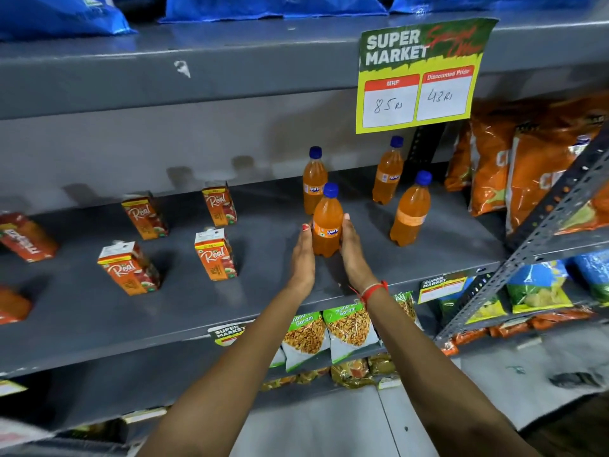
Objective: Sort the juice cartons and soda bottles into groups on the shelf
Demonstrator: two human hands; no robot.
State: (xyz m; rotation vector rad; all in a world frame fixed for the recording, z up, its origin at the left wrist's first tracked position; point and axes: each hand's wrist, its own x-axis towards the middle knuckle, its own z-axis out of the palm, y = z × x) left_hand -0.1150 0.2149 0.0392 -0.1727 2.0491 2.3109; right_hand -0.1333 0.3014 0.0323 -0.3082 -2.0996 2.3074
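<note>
An orange soda bottle [326, 222] with a blue cap stands upright on the grey shelf [263, 291]. My left hand [304, 255] presses its left side and my right hand [352, 249] its right side, fingers straight along it. Three more orange soda bottles stand close by: one just behind [314, 179], one further back [389, 171] and one to the right [410, 211]. Several orange juice cartons stand spread over the shelf's left half, among them one at the front [216, 253], one behind it [220, 204] and one at front left [128, 268]. A carton at the far left [28, 237] lies tipped over.
A green price sign [418, 77] hangs from the shelf above the bottles. Orange snack bags [514, 173] fill the shelf's right end behind a slanted metal strut [540, 225]. Snack packets [329, 334] hang on the shelf below. Blue bags lie on the top shelf [263, 8].
</note>
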